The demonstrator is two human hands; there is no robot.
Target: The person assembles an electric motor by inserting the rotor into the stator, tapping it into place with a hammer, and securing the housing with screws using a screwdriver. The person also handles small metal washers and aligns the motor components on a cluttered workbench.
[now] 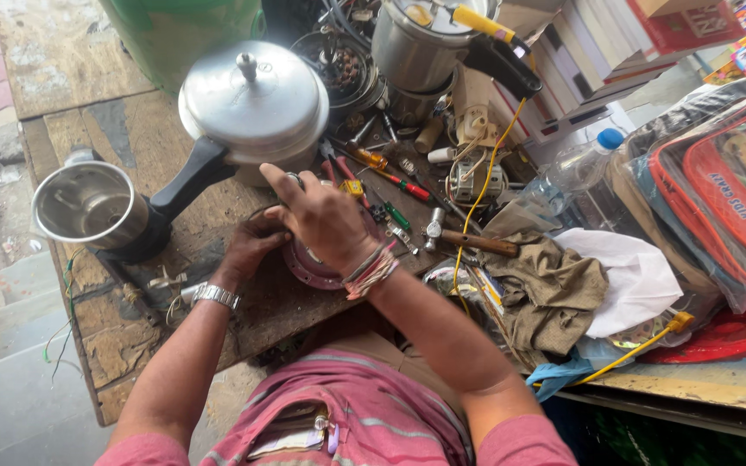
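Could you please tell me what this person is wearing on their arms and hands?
The left hand has a silver metal-link wristwatch. The right hand has red and pale thread bands at the wrist and a finger ring. Short pink sleeves; forearms bare.

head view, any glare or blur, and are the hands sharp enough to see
Head view: even daylight, soft shadows; bright sheen on the pressure cooker lid and steel jar; edges bow slightly; the left hand and right hand are sharp over the reddish round part.

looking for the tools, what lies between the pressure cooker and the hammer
Head view: between pressure cooker and hammer lie screwdrivers and pliers.
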